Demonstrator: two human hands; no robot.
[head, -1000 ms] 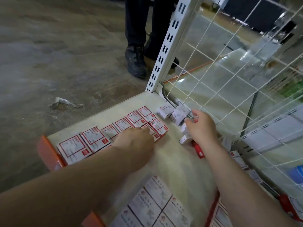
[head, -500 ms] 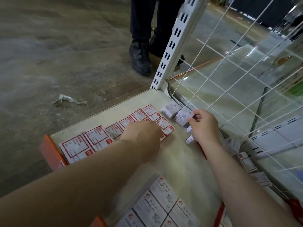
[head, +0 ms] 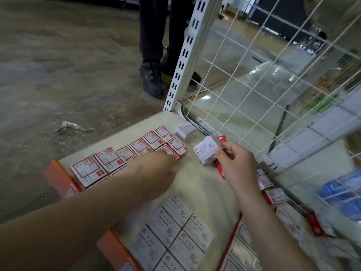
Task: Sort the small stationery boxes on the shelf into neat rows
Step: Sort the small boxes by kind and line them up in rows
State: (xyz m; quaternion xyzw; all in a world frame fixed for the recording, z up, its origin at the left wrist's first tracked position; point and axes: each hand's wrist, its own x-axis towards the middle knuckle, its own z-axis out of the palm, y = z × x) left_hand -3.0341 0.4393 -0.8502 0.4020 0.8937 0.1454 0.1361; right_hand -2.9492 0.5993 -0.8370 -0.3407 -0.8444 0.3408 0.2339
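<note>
A row of red-bordered paper-clip boxes (head: 136, 151) lies along the far-left edge of the cream shelf (head: 193, 184). My left hand (head: 156, 165) rests on the boxes near the right end of that row, fingers down on them. My right hand (head: 234, 163) pinches a white paper-clip box (head: 205, 153) and holds it just above the shelf, with a red box edge behind it. One more white box (head: 184, 130) lies near the back corner. Several white paper-clip boxes (head: 175, 229) lie in a block at the near edge.
A white slotted upright (head: 187, 55) and a wire grid panel (head: 273, 79) close off the back. More red and white boxes (head: 273, 194) lie scattered along the grid at the right. A person's legs and black shoes (head: 152, 75) stand on the floor beyond. An orange strip (head: 58, 178) edges the shelf.
My right hand has lifted a white box off the pile by the grid and drawn it slightly toward me. My left hand stays on the red-bordered row.
</note>
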